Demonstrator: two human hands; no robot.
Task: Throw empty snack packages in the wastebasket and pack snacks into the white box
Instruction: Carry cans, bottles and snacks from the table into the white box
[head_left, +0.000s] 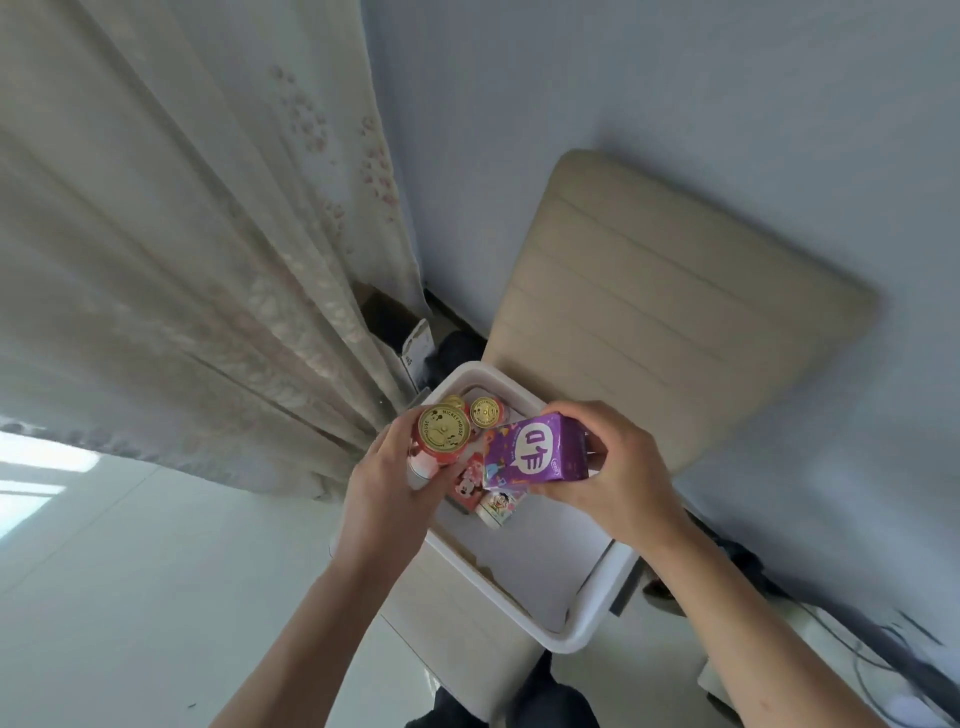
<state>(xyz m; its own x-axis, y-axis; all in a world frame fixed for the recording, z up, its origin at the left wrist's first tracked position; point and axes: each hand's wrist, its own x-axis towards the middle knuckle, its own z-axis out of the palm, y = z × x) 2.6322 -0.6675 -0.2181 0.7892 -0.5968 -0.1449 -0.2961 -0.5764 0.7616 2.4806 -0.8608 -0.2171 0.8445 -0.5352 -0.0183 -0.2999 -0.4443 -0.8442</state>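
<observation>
Hovering over the box (470, 370), the left hand (384, 499) grips a jar (443, 431) and the right hand (623, 478) clasps a purple carton (535, 452). Both hang above the far end, probably to slot in beside the snacks (484, 411) packed there.

Left hand (387, 499) and right hand (618, 473) bare, forearms (311, 623) bare to frame edge, dark trousers (550, 699) at 6 o'clock.

left hand (387, 486): grips gold-lidded jar (443, 435) | right hand (621, 475): grips purple carton (535, 451) | both hands close together
</observation>
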